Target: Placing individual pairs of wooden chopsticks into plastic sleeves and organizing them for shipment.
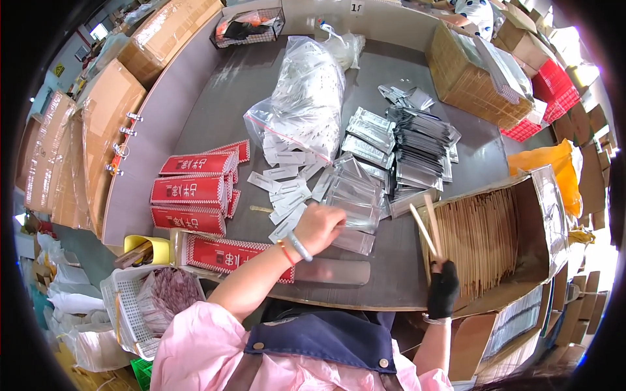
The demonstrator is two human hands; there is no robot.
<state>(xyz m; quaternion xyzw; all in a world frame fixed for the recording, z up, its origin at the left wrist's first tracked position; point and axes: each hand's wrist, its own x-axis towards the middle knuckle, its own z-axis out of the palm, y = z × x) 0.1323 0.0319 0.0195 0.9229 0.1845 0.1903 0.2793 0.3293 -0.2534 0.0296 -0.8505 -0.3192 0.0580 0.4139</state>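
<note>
My right hand (pixel 443 290), in a black glove, is closed around two slim, pale brown sticks (pixel 424 229) that point up and away. It is beside the near left edge of an open carton (pixel 541 189) packed with thin brown strips (pixel 479 231). My left hand (pixel 321 228), bare with a bracelet and a red cord at the wrist, is over the near end of the clear plastic sleeves (pixel 355 202). Its fingers are curled together, and whatever is in them is hidden. Small white packets (pixel 287 195) lie just beyond it, spilling from a clear bag (pixel 306 85).
Red printed sleeves (pixel 189 190) lie stacked at the left, with more in a tray (pixel 182 249) at the near edge. Dark silvery packets (pixel 420 146) are piled right of centre. A wire basket (pixel 251 29) and a taped carton (pixel 469 81) stand farther back.
</note>
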